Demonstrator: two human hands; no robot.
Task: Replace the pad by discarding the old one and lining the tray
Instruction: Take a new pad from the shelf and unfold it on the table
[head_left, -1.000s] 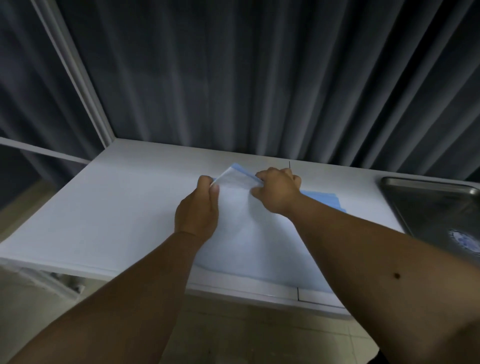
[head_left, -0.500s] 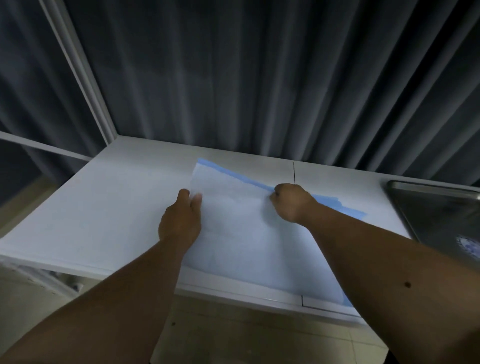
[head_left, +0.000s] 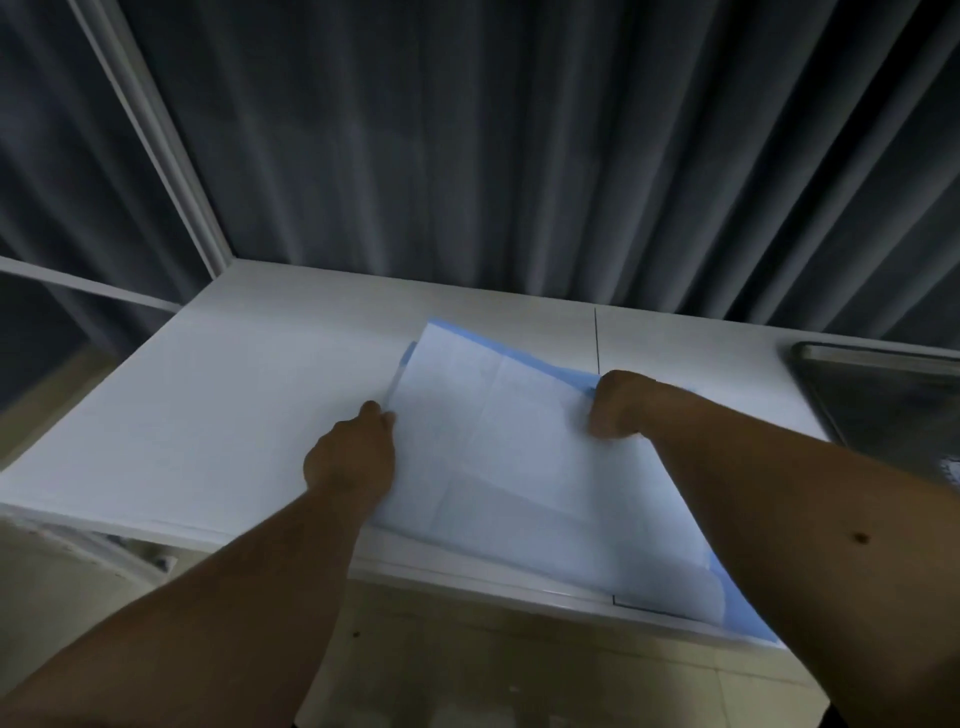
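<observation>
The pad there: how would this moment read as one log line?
step: unfolding | pad: on table | left hand: grips left edge | right hand: grips far edge | tray: unlined

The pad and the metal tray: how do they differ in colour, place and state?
The pad is pale white with blue edges; the metal tray is dark and shiny. The pad lies mid-table, gripped by the left hand and right hand; the tray sits untouched at the right edge. Both rest on the white table.
</observation>
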